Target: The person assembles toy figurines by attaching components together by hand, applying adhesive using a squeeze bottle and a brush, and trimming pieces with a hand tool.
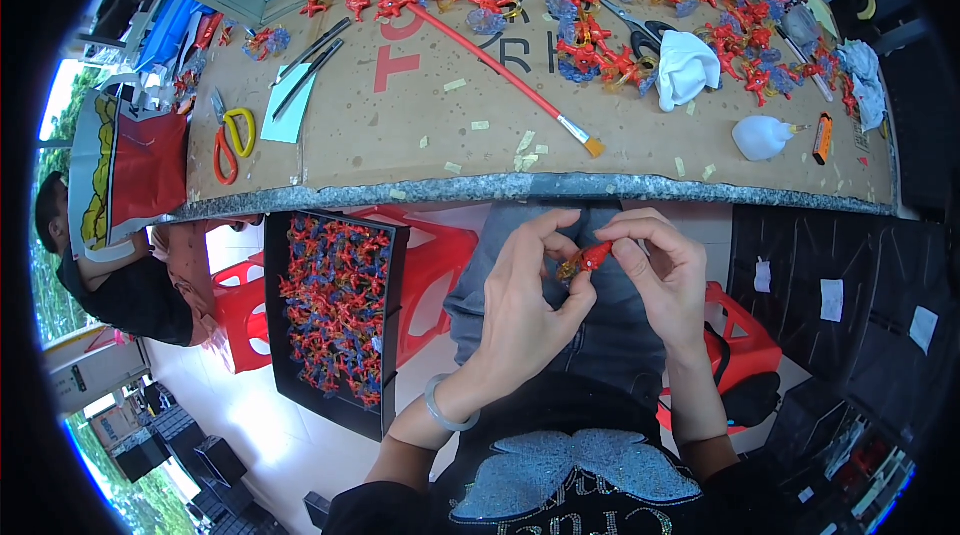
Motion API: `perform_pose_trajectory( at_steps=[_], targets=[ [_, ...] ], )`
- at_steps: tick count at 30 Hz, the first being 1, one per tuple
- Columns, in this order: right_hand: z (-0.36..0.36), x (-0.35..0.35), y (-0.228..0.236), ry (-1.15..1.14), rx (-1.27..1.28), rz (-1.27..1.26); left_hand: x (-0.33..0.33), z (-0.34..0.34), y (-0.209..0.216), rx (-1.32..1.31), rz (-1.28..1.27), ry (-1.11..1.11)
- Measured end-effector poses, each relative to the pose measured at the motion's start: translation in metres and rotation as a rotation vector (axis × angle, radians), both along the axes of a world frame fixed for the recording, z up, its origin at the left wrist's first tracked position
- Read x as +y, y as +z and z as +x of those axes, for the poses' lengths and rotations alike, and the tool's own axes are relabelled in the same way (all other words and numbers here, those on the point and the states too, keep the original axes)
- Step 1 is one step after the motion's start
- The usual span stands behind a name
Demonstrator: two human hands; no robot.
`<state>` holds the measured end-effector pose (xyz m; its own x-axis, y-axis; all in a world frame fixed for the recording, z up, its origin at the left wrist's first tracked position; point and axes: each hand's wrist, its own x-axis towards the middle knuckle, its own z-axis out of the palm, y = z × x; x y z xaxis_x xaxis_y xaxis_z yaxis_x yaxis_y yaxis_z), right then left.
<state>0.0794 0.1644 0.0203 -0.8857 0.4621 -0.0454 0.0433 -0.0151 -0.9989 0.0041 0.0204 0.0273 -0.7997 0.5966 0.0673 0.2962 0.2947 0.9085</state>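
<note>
A small red plastic figurine point(596, 255) with a yellowish clear part is held above my lap, just off the table's front edge. The fingers and thumb of my left hand point(522, 300) pinch its yellowish end. From the other side, my right hand point(662, 275) grips the red end between thumb and fingers. Part of the figurine is hidden behind my fingertips. Many similar red figurines point(590, 40) with blue and yellow clear parts lie along the far side of the table.
Cardboard point(350, 135) covers the table. On it lie a red-handled brush point(500, 70), scissors point(232, 140), black pens point(305, 80), a white squeeze bottle point(763, 138) and a white cloth point(686, 70). Left of my legs, a black tray point(340, 405) holds figurines; a person point(120, 275) sits beyond.
</note>
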Motion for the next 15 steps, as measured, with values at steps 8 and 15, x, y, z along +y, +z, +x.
perform_pose_trajectory(
  at_steps=[8, 15],
  targets=[
    [0.0022, -0.0014, -0.0029, -0.037, 0.014, 0.029, 0.0008, -0.0048, -0.0047, 0.296, 0.004, 0.044],
    [0.0020, -0.0030, -0.0032, -0.081, 0.040, 0.061, 0.0018, -0.0046, -0.0064, 0.349, 0.080, 0.037]
  ],
)
